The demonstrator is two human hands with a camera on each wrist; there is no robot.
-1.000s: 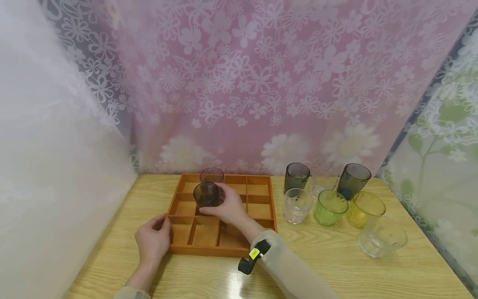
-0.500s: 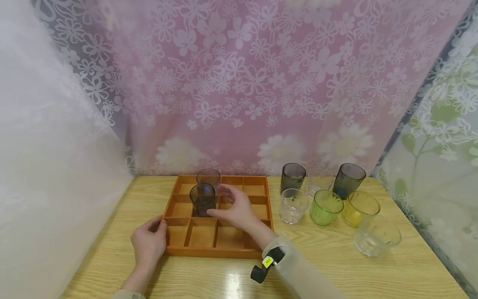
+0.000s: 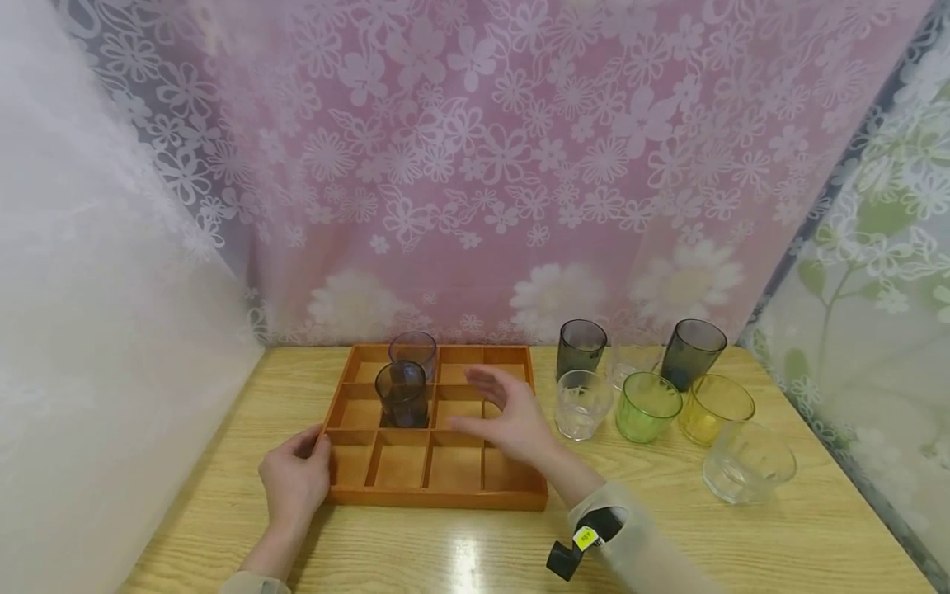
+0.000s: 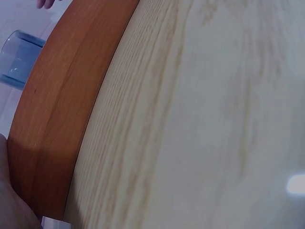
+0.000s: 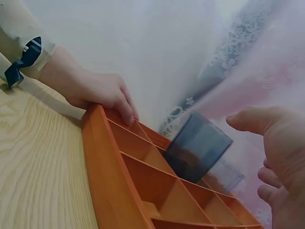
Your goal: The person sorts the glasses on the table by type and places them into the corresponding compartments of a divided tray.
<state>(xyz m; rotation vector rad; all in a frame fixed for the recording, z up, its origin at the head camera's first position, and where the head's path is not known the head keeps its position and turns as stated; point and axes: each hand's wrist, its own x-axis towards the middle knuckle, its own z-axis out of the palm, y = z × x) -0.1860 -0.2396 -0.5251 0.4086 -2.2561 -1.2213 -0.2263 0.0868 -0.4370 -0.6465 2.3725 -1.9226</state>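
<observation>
The tray [image 3: 438, 495] is held at its corner by the left hand [image 3: 295, 483]; the right hand [image 3: 512, 421] hovers open, holding nothing. The dark cup [image 3: 402, 394] could be knocked over by a careless sweep.

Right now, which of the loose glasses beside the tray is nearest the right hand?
The clear glass at the near-left of the group, closest to the tray. The right hand hovers just left of it; the green glass stands farther right.

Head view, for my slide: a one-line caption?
Right hand open above tray; left hand holds its corner.
</observation>
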